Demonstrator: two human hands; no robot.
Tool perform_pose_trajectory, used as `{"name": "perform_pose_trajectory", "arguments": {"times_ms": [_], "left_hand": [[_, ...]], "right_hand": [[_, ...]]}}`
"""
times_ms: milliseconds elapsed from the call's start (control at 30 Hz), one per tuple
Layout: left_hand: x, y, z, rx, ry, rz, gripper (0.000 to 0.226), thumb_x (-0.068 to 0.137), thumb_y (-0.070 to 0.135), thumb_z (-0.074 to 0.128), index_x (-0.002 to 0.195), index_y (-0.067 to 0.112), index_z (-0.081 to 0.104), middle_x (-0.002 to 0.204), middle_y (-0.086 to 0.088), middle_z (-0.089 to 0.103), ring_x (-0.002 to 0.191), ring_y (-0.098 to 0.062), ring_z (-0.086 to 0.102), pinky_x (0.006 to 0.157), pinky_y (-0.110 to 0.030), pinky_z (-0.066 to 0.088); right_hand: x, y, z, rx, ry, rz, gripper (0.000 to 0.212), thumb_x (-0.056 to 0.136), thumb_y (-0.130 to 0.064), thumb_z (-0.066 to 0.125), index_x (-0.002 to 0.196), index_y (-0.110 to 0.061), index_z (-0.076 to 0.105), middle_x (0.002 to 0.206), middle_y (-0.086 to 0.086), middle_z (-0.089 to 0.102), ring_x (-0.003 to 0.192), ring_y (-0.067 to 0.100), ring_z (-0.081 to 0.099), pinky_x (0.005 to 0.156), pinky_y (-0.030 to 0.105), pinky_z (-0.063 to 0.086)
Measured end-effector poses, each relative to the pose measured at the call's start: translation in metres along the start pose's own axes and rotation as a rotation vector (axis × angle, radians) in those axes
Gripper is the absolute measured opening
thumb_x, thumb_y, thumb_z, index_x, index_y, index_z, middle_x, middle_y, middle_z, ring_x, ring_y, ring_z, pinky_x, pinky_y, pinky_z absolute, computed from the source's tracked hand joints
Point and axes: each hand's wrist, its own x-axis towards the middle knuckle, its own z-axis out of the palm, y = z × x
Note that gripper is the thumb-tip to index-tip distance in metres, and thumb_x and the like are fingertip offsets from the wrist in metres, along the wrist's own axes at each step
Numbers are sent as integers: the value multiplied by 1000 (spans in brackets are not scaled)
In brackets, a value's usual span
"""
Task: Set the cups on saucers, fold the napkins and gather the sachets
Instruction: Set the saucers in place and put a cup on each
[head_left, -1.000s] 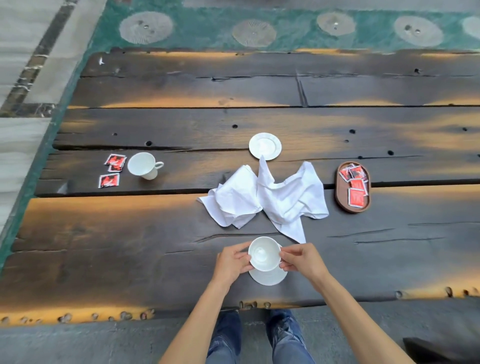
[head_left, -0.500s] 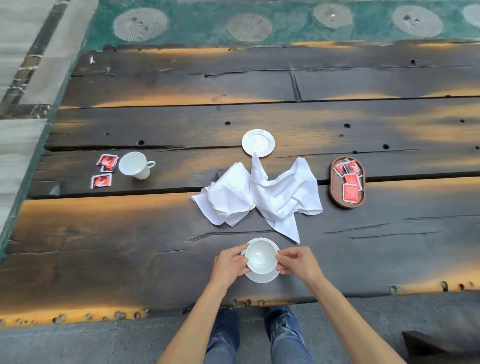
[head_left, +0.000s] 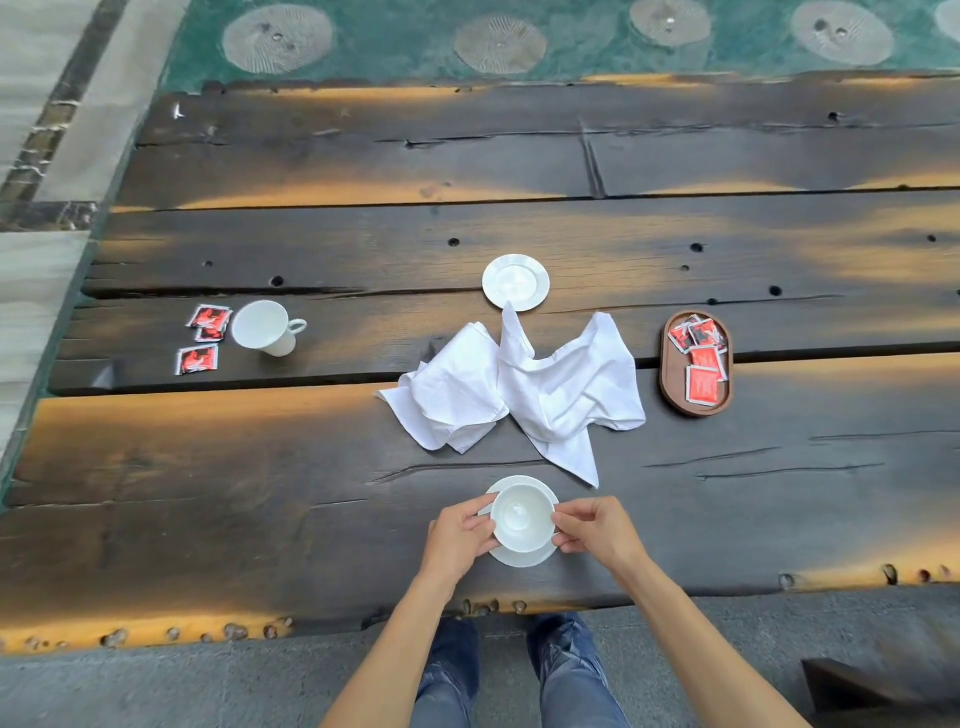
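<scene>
Near cup (head_left: 522, 517) upright on saucer (head_left: 519, 558) at table's (head_left: 260, 493) near edge; handle hidden, direction untellable. Left hand (head_left: 460, 538) and right hand (head_left: 597, 530) pinch cup's sides, fingers covering saucer's flanks. Second cup (head_left: 265, 328) far left, handle pointing right, loose red sachets (head_left: 203, 338) beside it. Spare saucer (head_left: 515, 282) behind crumpled napkins (head_left: 519, 395). Oval tray (head_left: 696, 364) of sachets right, long axis front-to-back

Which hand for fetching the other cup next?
Left, probably. The loose cup lies at the table's left side by the loose sachets, nearer the left hand. The right hand would have to cross over.
</scene>
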Motion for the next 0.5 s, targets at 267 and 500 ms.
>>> {"name": "perform_pose_trajectory", "arguments": {"times_ms": [267, 500], "left_hand": [[6, -5, -5, 17, -32, 6, 39, 93, -5, 53, 127, 12, 62, 113, -13, 71, 109, -20, 67, 96, -37, 54], [12, -4, -11, 47, -45, 13, 38, 93, 0, 57, 128, 13, 62, 116, -13, 68, 109, -20, 66, 95, -34, 55]], "right_hand": [[2, -2, -3, -49, -21, 2, 16, 88, -2, 67, 103, 5, 67, 73, 16, 69, 61, 19, 66, 61, 25, 57], [-1, -13, -6, -130, -55, 28, 17, 88, -9, 68, 103, -1, 67, 79, 12, 68, 62, 17, 62, 66, 29, 53]]}}
